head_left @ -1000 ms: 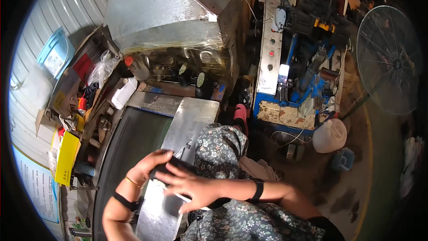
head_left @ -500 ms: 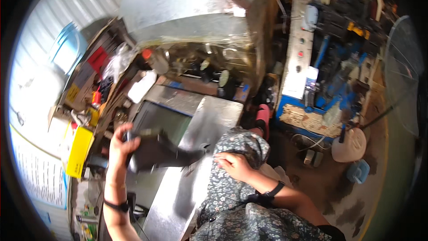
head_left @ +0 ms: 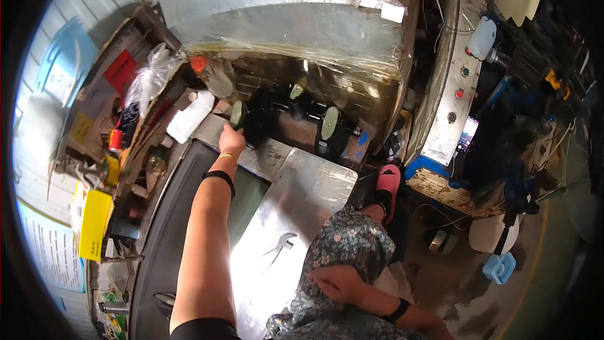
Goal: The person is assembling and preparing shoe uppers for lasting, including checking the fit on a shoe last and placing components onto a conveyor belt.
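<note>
My left arm stretches far forward over the bench. My left hand [head_left: 232, 140] is closed around a black boot with a green top end [head_left: 237, 114], at the mouth of the metal housing; the boot's lower part blends into other dark shapes. Two more green-topped black pieces, one farther back [head_left: 296, 93] and one at the right [head_left: 329, 124], stand inside that opening. On my lap, against the flowered apron [head_left: 346, 239], rests my right hand [head_left: 338, 282], loosely open with nothing in it. A pair of nippers [head_left: 281, 247] lies on the shiny metal plate [head_left: 314, 179].
The large metal housing [head_left: 283, 32] stands ahead, plastic film along its lower edge. A dark belt [head_left: 170, 227] runs left of my arm, beside a cluttered shelf with a yellow box [head_left: 94, 223]. On the right are a button panel [head_left: 454, 82] and a white jug [head_left: 487, 234].
My left hand has gone forward from over the plate, where it held a dark boot, to the housing's opening. My right hand has drawn back lower onto my lap.
</note>
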{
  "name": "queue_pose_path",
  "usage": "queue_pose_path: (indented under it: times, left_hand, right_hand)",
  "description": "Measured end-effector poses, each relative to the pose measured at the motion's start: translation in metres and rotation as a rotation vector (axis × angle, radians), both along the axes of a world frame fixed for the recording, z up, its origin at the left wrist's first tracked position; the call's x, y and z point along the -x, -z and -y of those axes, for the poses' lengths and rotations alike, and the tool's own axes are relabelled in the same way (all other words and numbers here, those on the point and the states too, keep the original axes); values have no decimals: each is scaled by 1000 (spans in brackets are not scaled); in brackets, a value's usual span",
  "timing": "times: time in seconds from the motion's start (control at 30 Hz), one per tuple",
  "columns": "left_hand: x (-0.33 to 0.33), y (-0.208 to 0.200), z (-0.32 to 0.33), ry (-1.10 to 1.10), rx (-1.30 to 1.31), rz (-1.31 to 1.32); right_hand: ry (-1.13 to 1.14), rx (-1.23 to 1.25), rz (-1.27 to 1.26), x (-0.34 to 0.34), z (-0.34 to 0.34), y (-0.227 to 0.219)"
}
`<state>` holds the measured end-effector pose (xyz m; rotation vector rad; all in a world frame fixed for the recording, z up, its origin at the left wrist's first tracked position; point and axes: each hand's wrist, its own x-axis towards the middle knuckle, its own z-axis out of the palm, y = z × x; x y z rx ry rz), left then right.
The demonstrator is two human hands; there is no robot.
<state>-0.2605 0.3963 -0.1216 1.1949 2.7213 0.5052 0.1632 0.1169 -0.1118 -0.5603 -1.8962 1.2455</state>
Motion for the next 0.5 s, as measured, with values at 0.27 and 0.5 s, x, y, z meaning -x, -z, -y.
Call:
queue_pose_path:
  times: [0.27, 0.5]
  left_hand:
    - [40, 26, -51, 48, -509, 121]
    - [19, 71, 156, 290, -502, 73]
  right_hand:
    - [27, -105, -78, 17, -3, 3]
    - [104, -152, -112, 18, -4, 4]
